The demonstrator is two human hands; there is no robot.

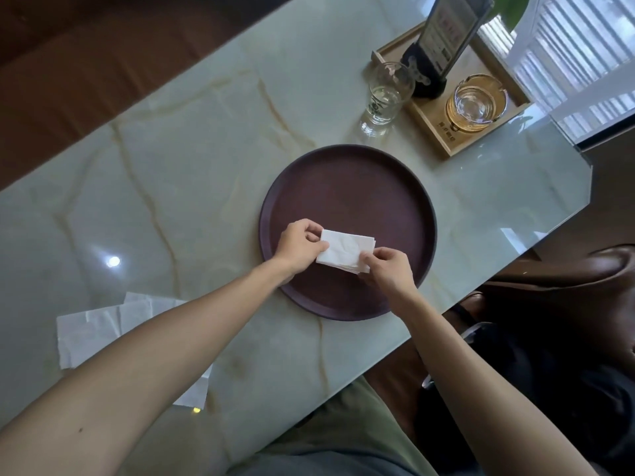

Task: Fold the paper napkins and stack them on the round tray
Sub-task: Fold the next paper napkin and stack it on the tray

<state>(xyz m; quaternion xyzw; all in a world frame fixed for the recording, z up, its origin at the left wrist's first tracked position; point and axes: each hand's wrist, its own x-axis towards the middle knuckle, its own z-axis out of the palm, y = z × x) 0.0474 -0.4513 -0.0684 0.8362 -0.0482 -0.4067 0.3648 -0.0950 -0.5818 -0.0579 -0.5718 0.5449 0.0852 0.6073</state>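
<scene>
Left hand [298, 244]: fingers [311, 228] curled, thumb and fingertips pinched the left short edge of the folded napkin [345, 250]. Right hand [388, 267]: fingers curled likewise, pinched the napkin's near right corner, approx. where several layer edges showed. Napkin was white, folded to a small rectangle w/ multiple layers, slightly creased on top. It was held between both hands over the near-left part of the round tray [347, 231]; could not tell whether its underside touched the tray surface or sat just above.

Tray: dark brown, round, low raised rim, flat on the tabletop [192, 159]. Only the one folded napkin was over it.

Both forearms bare, reaching in from the near edge. Left forearm crossed over the unfolded napkins [92, 333], a loose overlapping pile of white sheets lying flat on the tabletop, well apart from the tray, near-left.

Tabletop: pale green marble pattern w/ tan veins, glossy, light reflections visible.

Far right: wooden tray [443, 132], rectangular, holding a dark card stand [443, 46] and a glass ashtray [476, 104] w/ gold rim. Drinking glass [385, 97], clear, part filled w/ clear liquid, stood on the tabletop just beside the wooden tray, between it and the round tray.
</scene>
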